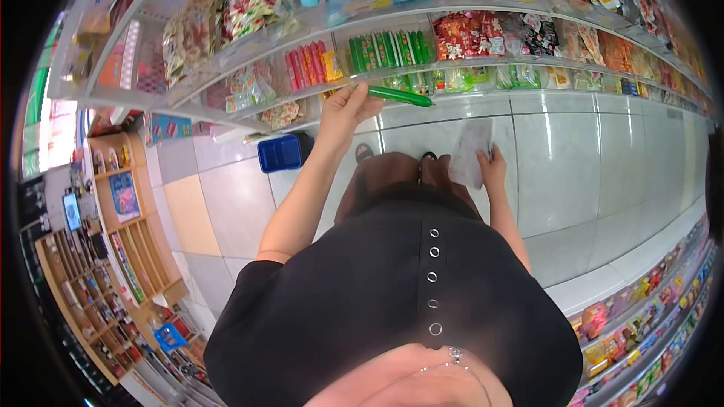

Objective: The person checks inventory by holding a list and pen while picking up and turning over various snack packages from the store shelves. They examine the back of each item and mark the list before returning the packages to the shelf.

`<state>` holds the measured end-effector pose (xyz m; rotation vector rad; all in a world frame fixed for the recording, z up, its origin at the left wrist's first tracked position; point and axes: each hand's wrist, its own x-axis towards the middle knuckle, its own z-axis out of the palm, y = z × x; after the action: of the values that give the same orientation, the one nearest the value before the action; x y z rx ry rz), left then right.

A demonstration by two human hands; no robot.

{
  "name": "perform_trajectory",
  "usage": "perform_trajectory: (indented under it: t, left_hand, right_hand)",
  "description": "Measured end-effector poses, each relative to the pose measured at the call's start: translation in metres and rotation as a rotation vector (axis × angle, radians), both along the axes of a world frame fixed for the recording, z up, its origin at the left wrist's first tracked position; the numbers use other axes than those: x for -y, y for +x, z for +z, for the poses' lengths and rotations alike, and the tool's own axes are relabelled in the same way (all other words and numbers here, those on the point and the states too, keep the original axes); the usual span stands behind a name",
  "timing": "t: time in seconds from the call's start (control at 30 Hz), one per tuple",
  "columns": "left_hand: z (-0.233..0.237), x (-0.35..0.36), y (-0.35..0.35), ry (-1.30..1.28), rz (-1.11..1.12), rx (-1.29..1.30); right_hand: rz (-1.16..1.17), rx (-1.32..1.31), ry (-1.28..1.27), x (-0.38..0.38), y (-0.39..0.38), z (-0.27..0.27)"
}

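left hand (347,109) raised to the snack shelf (483,102), grip closed round one end of a green snack stick (400,96). the stick's long axis runs roughly level along the shelf front, free end pointing toward the person's right. it sits just under the bin of matching green sticks (388,50), with the red sticks (305,66) in the next bin to the left. left hand is the nearer one to those bins. right hand (494,166) is held low, well apart from the shelf, grip pinched on a white paper slip (471,152). blue basket (280,153) on the floor tiles below the left arm.
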<state>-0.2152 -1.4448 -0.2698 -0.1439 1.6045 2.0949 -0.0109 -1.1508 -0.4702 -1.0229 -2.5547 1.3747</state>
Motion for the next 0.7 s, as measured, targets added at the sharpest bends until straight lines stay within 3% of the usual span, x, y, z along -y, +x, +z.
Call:
perform_trajectory:
  t: [0.03, 0.1, 0.2, 0.3, 0.37, 0.4, 0.7]
  left_hand:
    - [0.003, 0.001, 0.01, 0.002, 0.002, 0.003]
    - [0.009, 0.001, 0.024, 0.011, 0.0, 0.002]
    - [0.021, 0.0, 0.042, 0.018, 0.015, -0.086]
    - [0.028, 0.001, 0.053, 0.015, 0.037, -0.163]
    - [0.027, 0.003, 0.058, 0.02, 0.042, -0.186]
    - [0.024, 0.004, 0.059, 0.027, 0.039, -0.188]
    - [0.018, 0.006, 0.067, 0.023, -0.056, -0.185]
  right_hand:
    - [0.062, -0.062, 0.035, 0.01, -0.02, 0.031]
    - [0.128, -0.344, -0.121, 0.03, -0.056, 0.084]
    - [0.192, -0.527, -0.417, 0.052, -0.083, 0.133]
    - [0.318, -0.364, -0.643, 0.06, -0.085, 0.177]
    - [0.286, -0.29, -0.787, 0.069, -0.084, 0.205]
    - [0.267, -0.254, -0.859, 0.073, -0.083, 0.211]
    - [0.306, -0.357, -0.707, 0.082, -0.078, 0.198]
